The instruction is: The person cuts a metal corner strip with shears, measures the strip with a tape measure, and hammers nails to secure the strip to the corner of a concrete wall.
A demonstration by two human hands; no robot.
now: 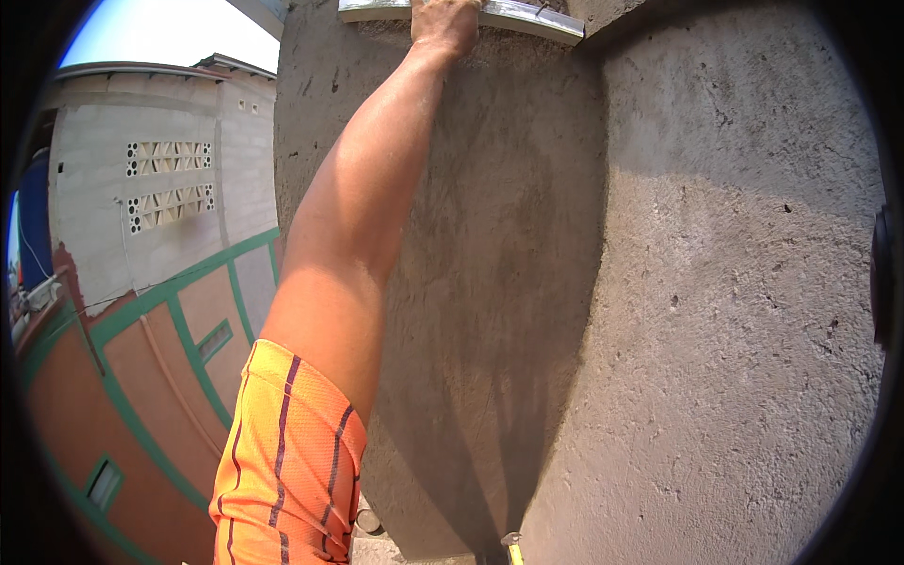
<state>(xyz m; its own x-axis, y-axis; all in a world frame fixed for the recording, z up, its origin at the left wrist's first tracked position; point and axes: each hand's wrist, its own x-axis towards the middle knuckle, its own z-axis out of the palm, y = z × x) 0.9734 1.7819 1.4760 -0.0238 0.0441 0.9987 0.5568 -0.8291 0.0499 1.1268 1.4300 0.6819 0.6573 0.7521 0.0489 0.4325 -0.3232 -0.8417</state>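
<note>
My left arm, in an orange sleeve [292, 452] with dark stripes, reaches up to the top of the view. There my left hand [446, 24] is closed on a long, straight metal bar [532, 21], light grey, which lies across the upper part of a grey plastered wall [508, 188]. Part of that hand and the bar's upper side are cut off by the picture's edge. The plaster under the bar looks darker and smoother than the rough wall beside it. My right hand is out of sight.
A rough cement wall [725, 330] meets the plastered one in a corner at the right. Near the bottom edge shows a small yellow-handled thing [513, 548], its kind unclear. Farther left stands a building [141, 348] with orange panels, green bands and vent blocks.
</note>
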